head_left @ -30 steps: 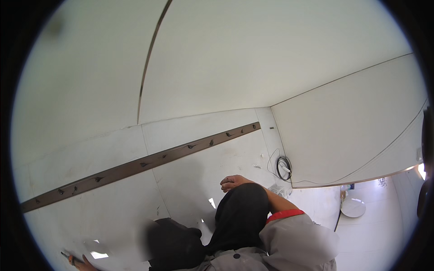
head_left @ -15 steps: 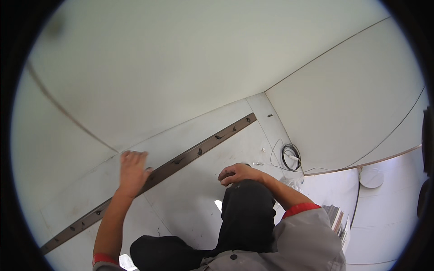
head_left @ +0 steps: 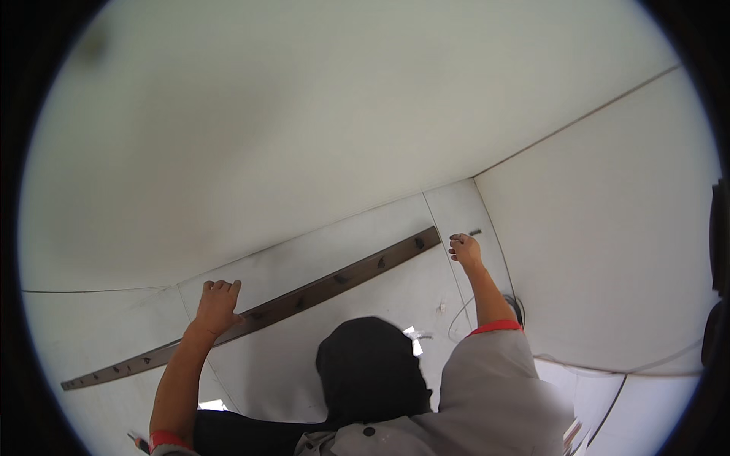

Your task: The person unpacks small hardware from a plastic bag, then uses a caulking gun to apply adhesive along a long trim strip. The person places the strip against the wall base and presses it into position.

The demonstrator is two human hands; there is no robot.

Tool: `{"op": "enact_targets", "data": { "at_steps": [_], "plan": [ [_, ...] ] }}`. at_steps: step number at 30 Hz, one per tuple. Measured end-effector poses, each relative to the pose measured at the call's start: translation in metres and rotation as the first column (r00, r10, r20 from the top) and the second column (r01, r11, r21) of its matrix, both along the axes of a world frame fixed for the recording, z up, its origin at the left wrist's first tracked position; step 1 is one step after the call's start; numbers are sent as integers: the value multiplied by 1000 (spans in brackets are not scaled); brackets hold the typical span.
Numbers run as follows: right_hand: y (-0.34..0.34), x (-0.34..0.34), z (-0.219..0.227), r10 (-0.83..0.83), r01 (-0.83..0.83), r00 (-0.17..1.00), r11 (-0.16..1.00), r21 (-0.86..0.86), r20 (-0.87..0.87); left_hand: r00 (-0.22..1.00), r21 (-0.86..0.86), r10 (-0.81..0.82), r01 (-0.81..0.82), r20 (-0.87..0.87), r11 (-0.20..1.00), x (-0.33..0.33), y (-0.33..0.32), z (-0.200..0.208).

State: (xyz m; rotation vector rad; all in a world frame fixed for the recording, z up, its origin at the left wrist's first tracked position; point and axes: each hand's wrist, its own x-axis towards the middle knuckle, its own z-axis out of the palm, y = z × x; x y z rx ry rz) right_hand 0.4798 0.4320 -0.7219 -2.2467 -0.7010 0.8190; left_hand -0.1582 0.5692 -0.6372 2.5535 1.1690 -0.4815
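A long brown strip (head_left: 319,292) with dark blobs, like dabs of glue, spaced along its face lies slantwise on the pale floor, a short way from the base of the wall. My left hand (head_left: 219,308) hovers over the strip's middle stretch, its fingers bent and its thumb apart, and it appears to hold nothing. Just beyond the strip's right end is my right hand (head_left: 465,249), with thumb and fingers drawn together. Whatever may be between those fingertips is too small to make out. A small dark piece (head_left: 475,232) lies on the floor beside that hand.
A large pale wall (head_left: 304,152) meets another wall panel (head_left: 608,205) in a corner at the right. A coil of dark cable (head_left: 515,308) is half hidden behind my right arm. My dark-trousered knee (head_left: 372,368) rises in front. A tool-like item (head_left: 139,442) lies lower left.
My right hand has gone from beside my knee out to the strip's right end. My left hand stays near the strip. The view has shifted, so the strip appears at a shallower slant.
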Motion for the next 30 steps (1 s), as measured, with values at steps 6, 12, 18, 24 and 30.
{"op": "enact_targets", "data": {
  "at_steps": [6, 12, 18, 24, 30],
  "plan": [
    [20, 48, -79, 344, -325, 850, 938, -115, 399, 994, 17, 96, -97, 43, 995, 56, -25, -23],
    [21, 21, -54, 288, -311, 922, 949, 50, 259, 956, -33, 274, -279, -105, 960, 79, -49, -44],
    [29, 38, -47, 293, -302, 947, 952, 50, 135, 941, 74, 309, -302, -139, 951, 102, -67, -57],
    [32, 43, -50, 361, -377, 913, 925, 52, 189, 952, 203, 260, -227, -159, 953, 94, -75, -118],
    [37, 47, -45, 276, -276, 961, 953, 123, 18, 967, 113, 214, -199, -139, 973, 107, -61, -97]
  ]
}}
